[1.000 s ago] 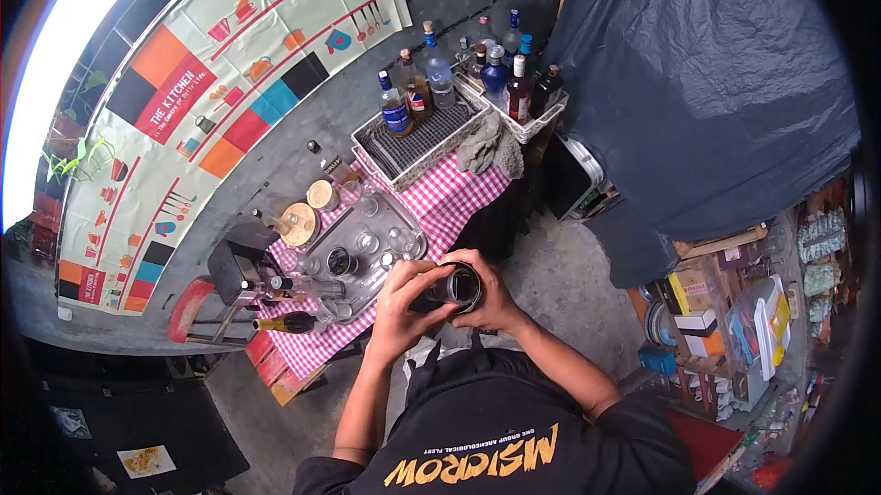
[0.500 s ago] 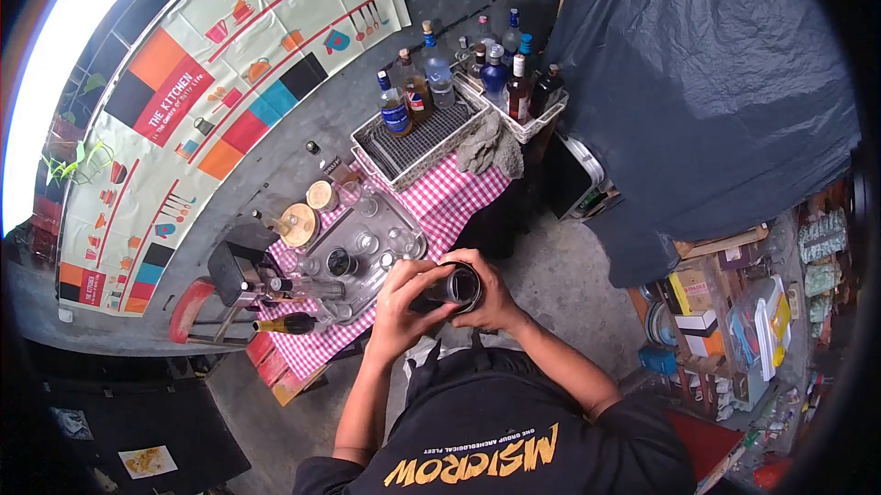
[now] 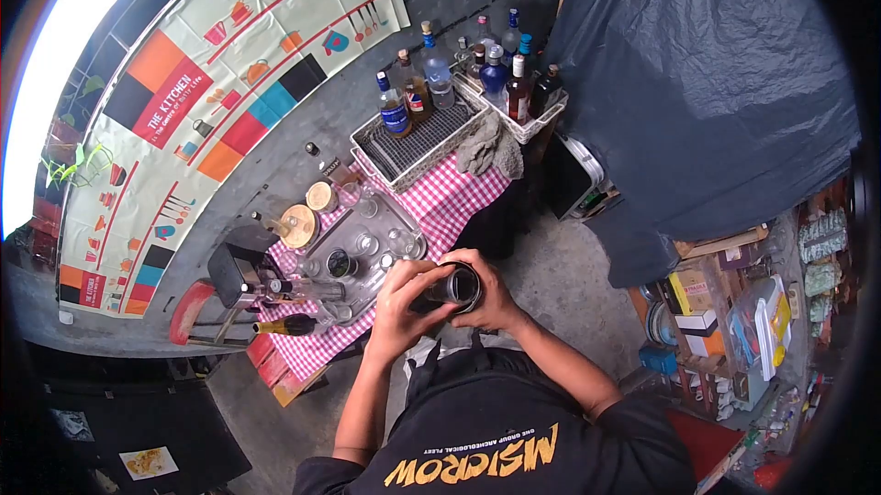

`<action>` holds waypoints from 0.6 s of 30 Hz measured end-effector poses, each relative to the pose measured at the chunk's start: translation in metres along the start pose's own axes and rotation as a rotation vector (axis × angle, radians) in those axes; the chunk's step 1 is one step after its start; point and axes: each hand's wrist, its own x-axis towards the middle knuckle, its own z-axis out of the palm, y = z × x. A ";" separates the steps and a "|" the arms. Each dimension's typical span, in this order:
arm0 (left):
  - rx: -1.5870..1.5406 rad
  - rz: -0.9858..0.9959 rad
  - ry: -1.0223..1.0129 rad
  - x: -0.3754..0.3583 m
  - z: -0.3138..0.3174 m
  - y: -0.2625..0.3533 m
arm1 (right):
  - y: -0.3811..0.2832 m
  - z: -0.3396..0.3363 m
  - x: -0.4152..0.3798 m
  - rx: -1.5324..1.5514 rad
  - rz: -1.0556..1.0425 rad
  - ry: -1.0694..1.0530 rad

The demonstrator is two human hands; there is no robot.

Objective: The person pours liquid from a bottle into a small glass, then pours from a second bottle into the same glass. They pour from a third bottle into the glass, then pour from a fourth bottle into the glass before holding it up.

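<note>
In front of my chest I hold a dark, shiny, round-mouthed shaker cup (image 3: 464,289) with both hands. It lies tilted, its round end facing right and up toward me. My left hand (image 3: 402,298) is closed around its left side, with the thumb below and fingers above. My right hand (image 3: 494,298) wraps around the other side near the round end. What is inside the cup is too dark to make out. Just beyond my left hand is a grey tray (image 3: 418,229) with several clear glasses (image 3: 366,244) and a dark-mouthed cup (image 3: 341,264).
A pink checked cloth (image 3: 450,197) covers the table. Several bottles (image 3: 393,105) stand in a white wire basket (image 3: 404,185) and a smaller basket (image 3: 541,131). A grey rag (image 3: 491,146) hangs beside them. A green bottle (image 3: 289,324) lies at the left edge; shelves (image 3: 707,311) stand right.
</note>
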 end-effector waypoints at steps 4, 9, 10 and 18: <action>-0.010 -0.002 -0.002 0.000 0.000 -0.001 | -0.002 -0.001 0.001 0.003 0.011 -0.003; -0.009 -0.001 -0.007 0.000 -0.001 0.000 | -0.001 -0.001 0.001 0.007 -0.012 0.002; -0.009 -0.005 -0.009 -0.001 -0.001 0.000 | -0.004 -0.001 0.002 0.015 -0.013 0.001; -0.012 0.013 -0.001 -0.003 0.001 -0.003 | -0.006 -0.001 0.000 -0.014 -0.046 -0.001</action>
